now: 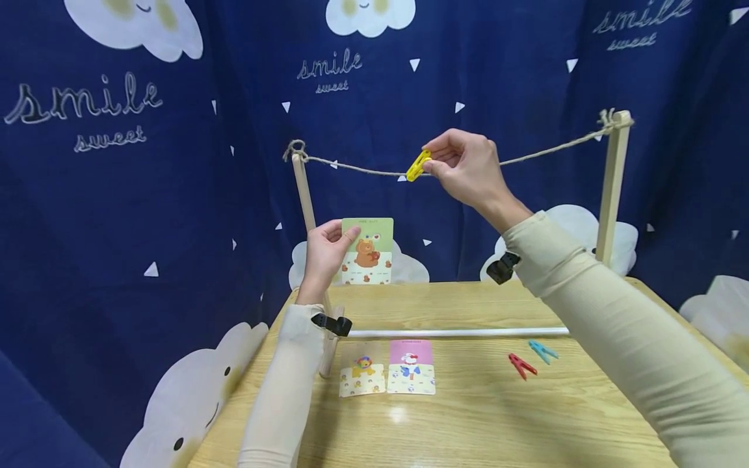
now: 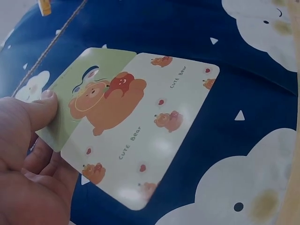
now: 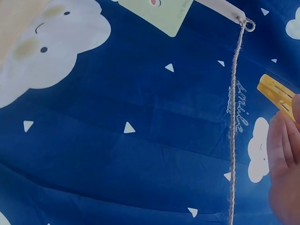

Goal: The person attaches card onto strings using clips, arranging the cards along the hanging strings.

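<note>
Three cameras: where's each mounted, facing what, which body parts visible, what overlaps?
Head: on the head, facing forward and down over the table; left hand, right hand and both sleeves show.
Left wrist: on that wrist, facing the bear card and blue curtain; only the left hand shows.
Right wrist: on that wrist, facing the blue curtain, rope and yellow clothespin; only part of the right hand shows.
Head and left wrist share the bear card; head and right wrist, the yellow clothespin.
</note>
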Available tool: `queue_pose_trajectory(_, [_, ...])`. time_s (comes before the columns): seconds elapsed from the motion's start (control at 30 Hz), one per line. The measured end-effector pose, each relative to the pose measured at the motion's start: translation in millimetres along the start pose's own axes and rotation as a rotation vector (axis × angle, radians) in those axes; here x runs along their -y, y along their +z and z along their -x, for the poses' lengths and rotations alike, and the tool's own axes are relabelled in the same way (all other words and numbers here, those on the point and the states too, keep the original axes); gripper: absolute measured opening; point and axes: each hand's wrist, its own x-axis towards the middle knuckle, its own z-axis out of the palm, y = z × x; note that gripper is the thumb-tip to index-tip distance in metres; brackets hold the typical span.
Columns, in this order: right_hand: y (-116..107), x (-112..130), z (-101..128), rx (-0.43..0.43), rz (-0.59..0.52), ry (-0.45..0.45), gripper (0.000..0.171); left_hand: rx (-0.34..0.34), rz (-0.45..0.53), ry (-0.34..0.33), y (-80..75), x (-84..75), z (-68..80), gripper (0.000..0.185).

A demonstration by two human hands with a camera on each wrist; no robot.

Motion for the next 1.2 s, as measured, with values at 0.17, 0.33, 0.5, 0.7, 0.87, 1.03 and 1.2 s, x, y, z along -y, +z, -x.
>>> queue_pose_trajectory(0.17, [0.9, 2.5, -7.4, -0.007, 0.007, 0.008, 0.016, -0.029, 0.011, 0.011, 1.2, -2.7, -3.1, 0.026])
queue_pose_trajectory(0.33, [6.4, 3.9, -14.1, 0.003, 0.01, 0.013, 0.014, -0.039, 0.003, 0.01, 0.4, -2.5, -4.1, 0.025])
queue_pose_trajectory(0.5, [12.4, 3.6, -19.9, 0.015, 0.019, 0.022, 0.014, -0.045, -0.002, -0.01, 0.0, -1.6, -3.7, 0.027])
queue_pose_trajectory(0.7, [16.6, 3.3, -29.9, 0.003, 0.022, 0.049, 0.013, -0.042, 0.006, -0.007, 1.2, -1.9, -5.7, 0.027])
queue_pose_trajectory(0.87, [19.5, 4.1, -37.6, 0.009, 0.0, 0.077, 0.013, -0.051, -0.001, 0.009, 2.6, -4.1, -9.0, 0.027])
queue_pose_trajectory(1.03, [23.8, 4.1, -41.3, 0.02, -0.016, 0.098, 0.013, -0.063, -0.007, -0.005, 5.1, -6.2, -11.6, 0.029])
queue_pose_trajectory(1.2, [29.8, 2.7, -42.2, 0.03, -0.006, 0.109, 0.013, -0.068, -0.01, -0.02, 7.1, -7.5, -12.3, 0.03])
